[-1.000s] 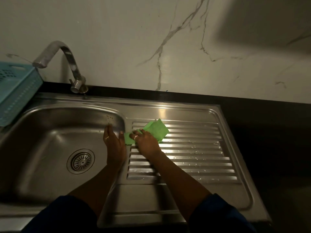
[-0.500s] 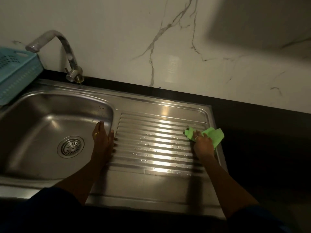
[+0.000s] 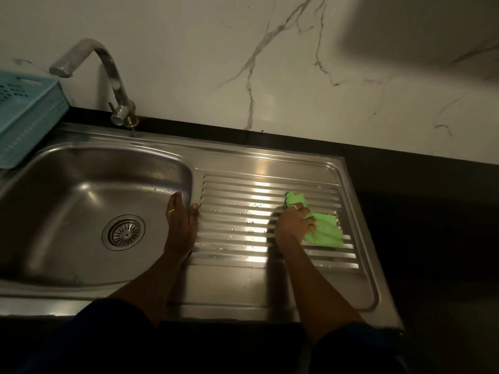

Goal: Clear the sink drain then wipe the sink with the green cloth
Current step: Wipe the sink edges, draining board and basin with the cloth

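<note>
The steel sink (image 3: 81,190) has a round drain strainer (image 3: 123,232) in its basin, with nothing lying on it. To the right is the ribbed drainboard (image 3: 243,201), wet with droplets. My right hand (image 3: 293,225) grips the crumpled green cloth (image 3: 324,232) and presses it on the right part of the ribs. My left hand (image 3: 179,220) rests on the rim between basin and drainboard, fingers straight, thumb on the ribbed side.
A curved chrome tap (image 3: 108,76) stands behind the basin. A light blue plastic basket (image 3: 24,117) sits at the far left on the black counter (image 3: 418,211). A marble-patterned wall (image 3: 270,63) rises behind the sink.
My right hand swept the green cloth from the left end of the drainboard to its right side, then slightly nearer. My left hand stayed on the rim.
</note>
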